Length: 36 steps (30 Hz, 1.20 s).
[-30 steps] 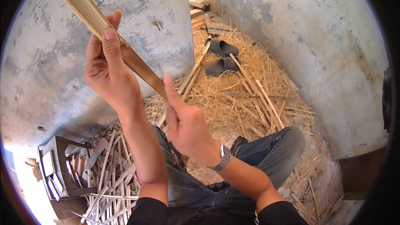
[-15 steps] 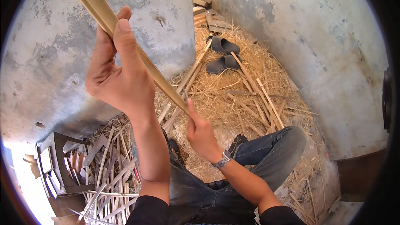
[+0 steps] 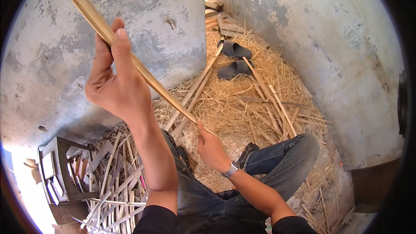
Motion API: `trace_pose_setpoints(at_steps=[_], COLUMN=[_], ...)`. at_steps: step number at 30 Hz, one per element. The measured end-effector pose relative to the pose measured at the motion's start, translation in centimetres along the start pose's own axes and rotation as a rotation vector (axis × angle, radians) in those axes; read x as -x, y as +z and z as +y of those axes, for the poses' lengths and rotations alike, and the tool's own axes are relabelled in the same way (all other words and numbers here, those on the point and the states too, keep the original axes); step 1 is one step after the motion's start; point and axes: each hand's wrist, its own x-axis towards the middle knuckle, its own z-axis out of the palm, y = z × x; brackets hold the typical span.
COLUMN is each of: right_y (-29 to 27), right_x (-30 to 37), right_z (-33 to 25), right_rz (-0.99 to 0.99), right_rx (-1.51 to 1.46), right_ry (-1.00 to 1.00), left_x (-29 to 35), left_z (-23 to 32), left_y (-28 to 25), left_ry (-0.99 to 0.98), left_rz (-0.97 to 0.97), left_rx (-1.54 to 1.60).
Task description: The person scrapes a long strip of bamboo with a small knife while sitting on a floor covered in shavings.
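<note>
A long, pale bamboo strip (image 3: 160, 87) slants from the upper left down to the middle of the head view, bowed slightly along its length. My left hand (image 3: 120, 84) is raised and pinches it between thumb and fingers, partway along. At the lower end, my right hand (image 3: 213, 151) is closed with its index finger against the strip, whose thin tip shows just past that finger. The other right fingers are curled, and what else they may hold is hidden. A metal-banded watch is on my right wrist.
Straw-like shavings (image 3: 234, 99) cover the ground ahead, with dark slippers (image 3: 234, 69) and loose wooden strips (image 3: 277, 104) on them. Weathered grey walls (image 3: 173, 21) rise at left and right. A dark frame (image 3: 65, 169) stands at lower left beside piled slats (image 3: 117, 186).
My left hand has lowered slightly leftward with the strip. The right hand has slid down to the strip's end. A small dark tip seen earlier by the right index finger is out of sight.
</note>
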Motion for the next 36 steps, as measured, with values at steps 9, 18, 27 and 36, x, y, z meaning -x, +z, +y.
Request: trace_pose_setpoints(at_steps=[9, 18, 27, 36], right_y=[-8.3, -3.3, -11.5, -22.1], right_x=[-7.3, -4.6, -6.8, -7.9], right_z=[-17.4, -6.0, -13.8, -13.2], right_rz=[0.219, -0.074, 0.271, 0.334], right_rx=[-0.389, -0.049, -0.394, -0.203], right_ry=[-0.483, -0.101, -0.324, -0.327], left_x=[0.6, -0.8, 0.3, 2.0], left_z=[0.6, -1.5, -2.4, -1.3], left_y=[1.1, -1.3, -0.3, 1.6], left_ry=[-0.086, -0.059, -0.149, -0.077], left_rz=[-0.070, -0.169, -0.293, -0.552], left_rx=[0.134, 0.152, 0.242, 0.309])
